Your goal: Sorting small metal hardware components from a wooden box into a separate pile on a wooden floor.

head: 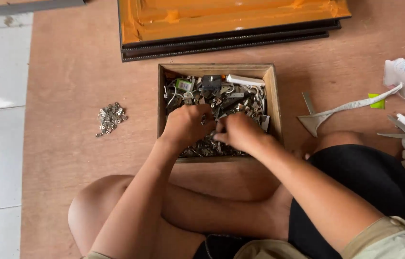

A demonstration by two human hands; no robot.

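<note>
Two hands work inside a shallow wooden box that sits on a brown board on the floor, just in front of the person's crossed legs. The left hand is curled knuckles-up over the metal fittings that fill the box; whether its fingers pinch a piece cannot be told. The right hand, fingers drawn together at the tips, touches the same heap beside it, and its grip is likewise hidden. The fittings appear to be small, stiff, smooth metal pieces: each one light, the mass probably heavy, loose and prone to slide and tangle. A single piece is likely best taken by a fingertip pinch at its edge; the box itself by its two side walls. To the left, well apart from the box, lies a small pile of fittings on the board. Beyond the box lies a stack of dark frames with an orange face. To the right lie a metal trowel-like tool, a strip of white cloth and scissors, clear of the hands. The box walls alone hem the fingers in.
</note>
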